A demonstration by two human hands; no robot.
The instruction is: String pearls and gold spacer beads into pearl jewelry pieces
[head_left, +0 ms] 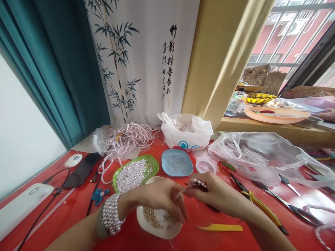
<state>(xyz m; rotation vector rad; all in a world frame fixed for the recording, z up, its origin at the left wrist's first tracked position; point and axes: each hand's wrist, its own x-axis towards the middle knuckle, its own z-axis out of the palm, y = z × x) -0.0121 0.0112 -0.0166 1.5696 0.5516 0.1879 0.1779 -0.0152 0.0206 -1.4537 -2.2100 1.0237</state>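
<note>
My left hand (163, 197), with strands of pearly beads (112, 213) round its wrist, is above a white dish (146, 228) holding gold and small pale beads. Its fingers are bent close together near a thin pale thread (184, 189); the fingertips are partly blurred, and their grip is unclear. To its right, my right hand (209, 190) is closed on a short string of pearly beads (199, 182), which lies across its fingers. The thread runs between both hands. Behind them are a green tray (155, 164) of white and gold beads and a blue tray (164, 161) of small metal pieces.
Bead strands (128, 139) are heaped at the back left, near a phone (82, 169). Behind the trays sits a white bag (187, 134). Yellow-handled pliers (264, 205), scissors (288, 204) and yellow tweezers (222, 227) lie at the right, below a clear plastic bag (277, 153).
</note>
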